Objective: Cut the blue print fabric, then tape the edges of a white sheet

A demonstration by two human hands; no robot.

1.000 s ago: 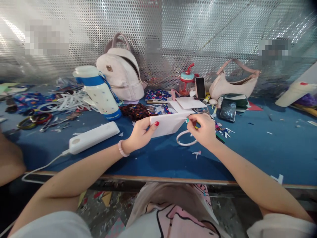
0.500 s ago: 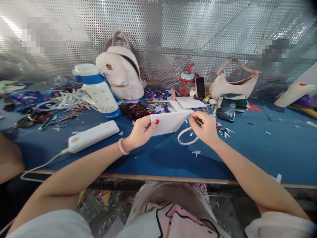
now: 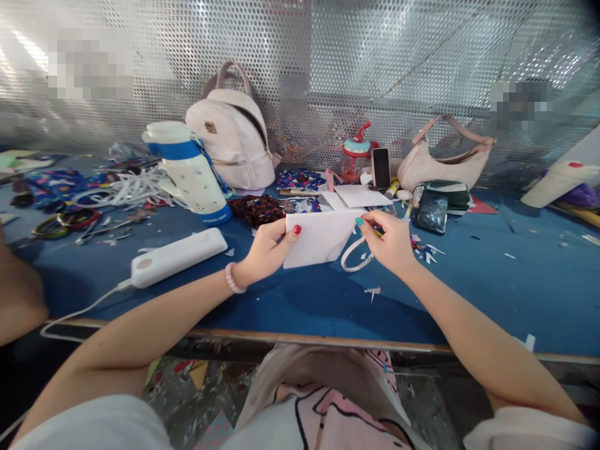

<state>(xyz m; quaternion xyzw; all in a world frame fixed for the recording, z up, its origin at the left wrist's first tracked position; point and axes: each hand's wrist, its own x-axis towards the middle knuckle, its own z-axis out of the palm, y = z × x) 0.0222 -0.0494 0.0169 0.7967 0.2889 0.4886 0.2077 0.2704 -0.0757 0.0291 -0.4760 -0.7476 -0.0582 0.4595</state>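
Note:
A white sheet of paper (image 3: 319,239) is held upright above the blue table (image 3: 515,281) between both hands. My left hand (image 3: 267,250) pinches its left edge, thumb with a red nail on the front. My right hand (image 3: 391,240) pinches the top right corner and also grips a thin yellow-green tool whose shape I cannot make out. A white loop of strap (image 3: 352,259) lies on the table just under the right hand.
A white power bank (image 3: 178,256) with cable lies left. Behind stand a white-and-blue bottle (image 3: 190,172), a pale backpack (image 3: 237,134), a red-lidded cup (image 3: 354,156), two phones (image 3: 380,167), a beige handbag (image 3: 445,162). Scraps and straps (image 3: 117,190) litter the left. Another person's arm (image 3: 16,300) is at the left edge.
The paper has been tipped more upright toward me, showing more of its face. Both hands kept their grip and shifted only slightly.

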